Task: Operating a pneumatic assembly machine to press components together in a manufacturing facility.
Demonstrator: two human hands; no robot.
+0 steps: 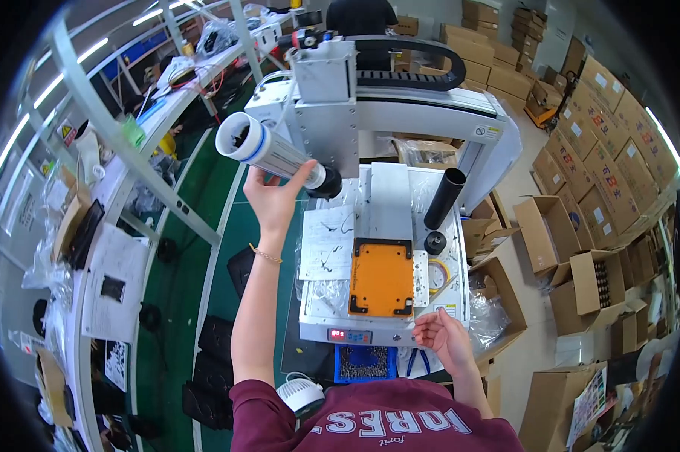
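Note:
My left hand [277, 195] is wrapped around a translucent white plastic cylinder [275, 155]. A blue ring circles the cylinder near its wide open mouth, where dark material shows inside. It tilts beside the head [327, 135] of a benchtop gantry machine, its black end cap [325, 182] towards the machine. My right hand [444, 340] holds nothing, its fingers loosely curled and apart by the buttons on the front panel [374, 337]. Between the hands lies an orange fixture plate [381, 279] with black corner pieces, on the machine's white bed [317, 308].
A black tube [445, 199] and a black round part [435, 243] stand on the bed's right. Marked paper [327, 243] lies left, a tape roll [438, 275] right. In front are a blue tray [365, 364] of small parts and blue-handled pliers [418, 361]. Cartons [546, 231] fill the right.

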